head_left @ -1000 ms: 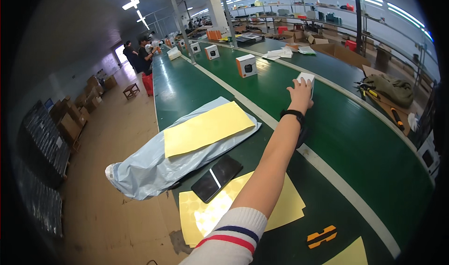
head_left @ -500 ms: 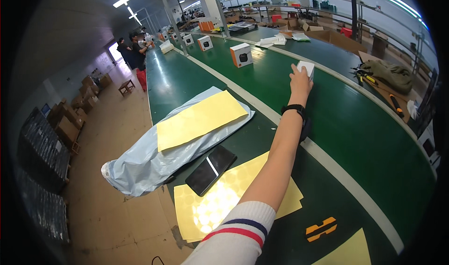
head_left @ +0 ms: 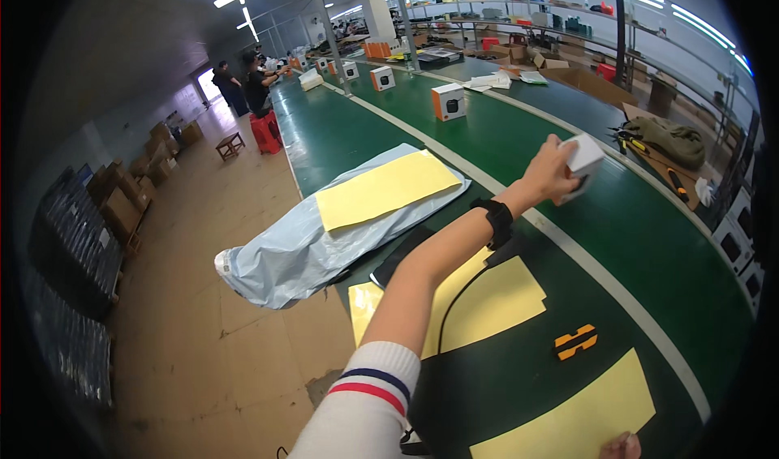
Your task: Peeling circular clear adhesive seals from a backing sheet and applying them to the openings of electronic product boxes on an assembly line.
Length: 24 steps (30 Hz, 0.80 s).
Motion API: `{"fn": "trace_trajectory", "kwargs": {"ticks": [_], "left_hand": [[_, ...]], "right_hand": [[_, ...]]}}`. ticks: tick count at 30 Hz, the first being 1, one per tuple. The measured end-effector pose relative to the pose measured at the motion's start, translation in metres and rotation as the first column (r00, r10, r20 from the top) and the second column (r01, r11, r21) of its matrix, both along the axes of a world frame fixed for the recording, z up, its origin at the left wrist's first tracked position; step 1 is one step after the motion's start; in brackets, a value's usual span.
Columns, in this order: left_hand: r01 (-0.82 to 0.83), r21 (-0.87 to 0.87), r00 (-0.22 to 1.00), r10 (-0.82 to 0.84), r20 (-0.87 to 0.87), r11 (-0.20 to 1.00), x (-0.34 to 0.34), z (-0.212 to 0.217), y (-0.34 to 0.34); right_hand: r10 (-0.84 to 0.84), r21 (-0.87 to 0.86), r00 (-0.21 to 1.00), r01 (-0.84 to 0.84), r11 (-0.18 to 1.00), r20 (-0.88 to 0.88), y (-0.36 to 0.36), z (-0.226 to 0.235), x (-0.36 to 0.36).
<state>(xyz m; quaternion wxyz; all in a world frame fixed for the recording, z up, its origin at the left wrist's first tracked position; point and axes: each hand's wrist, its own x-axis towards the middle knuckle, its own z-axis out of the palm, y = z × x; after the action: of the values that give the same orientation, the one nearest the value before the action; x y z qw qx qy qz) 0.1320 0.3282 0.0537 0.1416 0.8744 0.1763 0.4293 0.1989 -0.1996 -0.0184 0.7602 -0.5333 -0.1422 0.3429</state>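
Observation:
My left hand grips a small white box above the green conveyor belt, fingers wrapped over its near side. A black band circles that wrist, and a black cable hangs from it. At the lower edge only the fingertips of my right hand show, drawn together over a yellow sheet; whatever they hold is hidden. Under my left forearm lie more yellow sticker sheets and a dark phone, partly covered. An orange and black cutter-like tool rests to the right of them.
Similar boxes, such as a white and orange box, stand spaced along the belt. A pale plastic bag carries another yellow sheet. Hand tools lie beyond the belt. A person sits far left on a red stool.
My left hand has drawn the white box nearer along the belt and tilted it. My right fingertips have come into view below. The view has shifted, moving the bag and sheets rightward in it.

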Motion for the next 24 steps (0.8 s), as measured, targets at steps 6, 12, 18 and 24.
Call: {"fn": "trace_trajectory", "kwargs": {"ticks": [6, 12, 18, 24], "left_hand": [[0.404, 0.083, 0.914, -0.406, 0.01, 0.911, -0.043, 0.018, -0.115], [0.785, -0.178, 0.581, -0.805, -0.123, 0.594, -0.086, -0.006, -0.252], [0.934, -0.133, 0.329, -0.944, -0.031, 0.33, -0.114, -0.019, -0.323], [0.97, -0.065, 0.234, -0.972, -0.004, 0.234, -0.114, -0.027, -0.323]], "right_hand": [[0.022, 0.167, 0.999, -0.014, 0.986, -0.045, -0.012, 0.003, 0.001], [-0.159, 0.319, 0.987, 0.154, 0.935, -0.009, -0.036, 0.008, 0.016], [-0.153, 0.308, 0.977, 0.101, 0.946, 0.146, -0.038, 0.004, 0.013], [-0.109, 0.224, 0.981, 0.071, 0.972, 0.163, -0.034, 0.005, 0.002]]}}
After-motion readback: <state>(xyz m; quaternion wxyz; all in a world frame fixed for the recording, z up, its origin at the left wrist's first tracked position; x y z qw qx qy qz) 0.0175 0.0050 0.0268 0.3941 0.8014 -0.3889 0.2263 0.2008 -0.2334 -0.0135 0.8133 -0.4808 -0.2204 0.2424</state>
